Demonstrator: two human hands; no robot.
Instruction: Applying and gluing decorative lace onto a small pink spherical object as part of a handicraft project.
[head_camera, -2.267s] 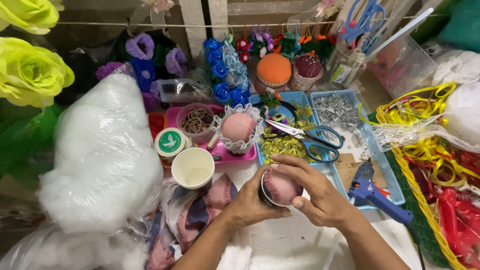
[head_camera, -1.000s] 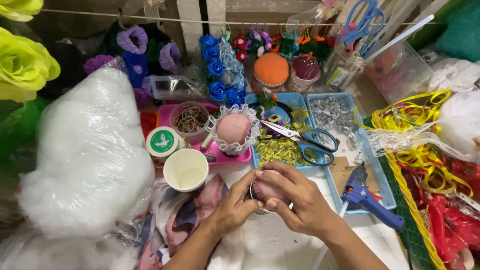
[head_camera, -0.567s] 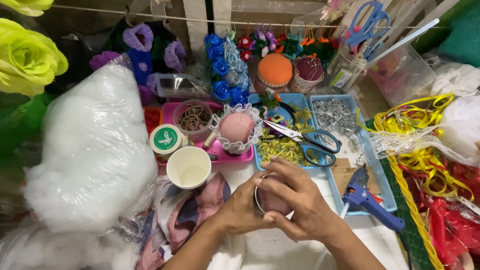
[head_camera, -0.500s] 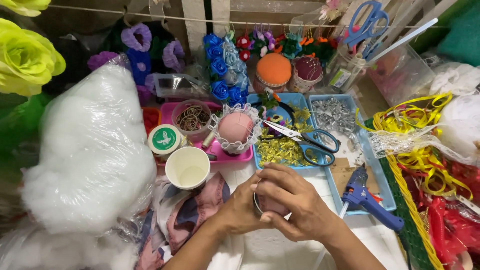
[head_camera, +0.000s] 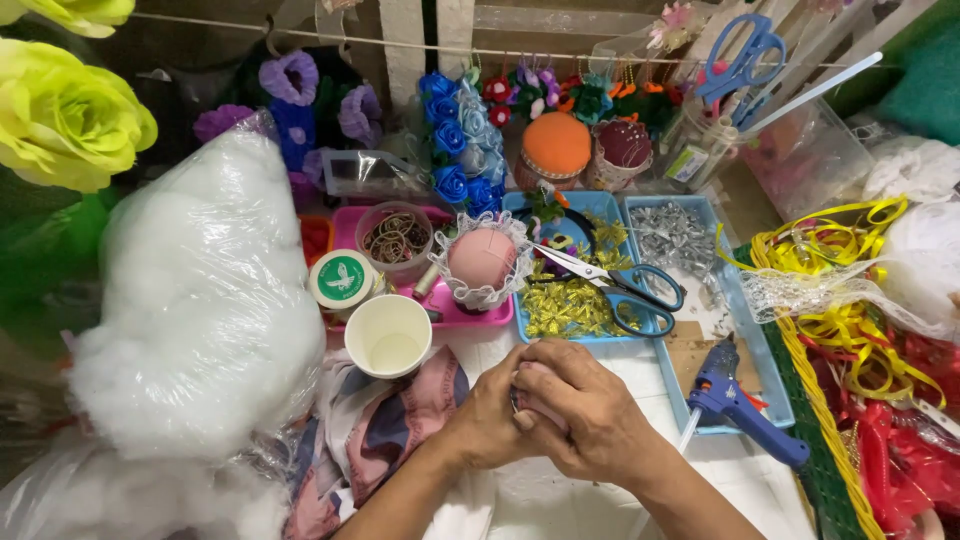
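Observation:
My left hand (head_camera: 487, 415) and my right hand (head_camera: 585, 410) are cupped together around a small round pink pincushion in a ring (head_camera: 528, 400), which is almost fully hidden by the fingers. Both hands press on it low in the middle of the view, over the white table top. A finished pink pincushion with a white lace frill (head_camera: 481, 260) stands on a pink tray (head_camera: 470, 312) just beyond my hands. An empty white paper cup (head_camera: 388, 336) stands to the left of my left hand.
A big clear bag of white stuffing (head_camera: 200, 300) fills the left. Blue-handled scissors (head_camera: 625, 285) lie in a blue tray (head_camera: 590, 336) of gold bows. A blue glue gun (head_camera: 738, 400) lies right of my hands. Yellow ribbon (head_camera: 850, 270) and pink cloth scraps (head_camera: 380, 420) lie around.
My hands closed over the pink pincushion, which showed between them earlier and is now nearly covered. The hands also shifted slightly lower and to the right.

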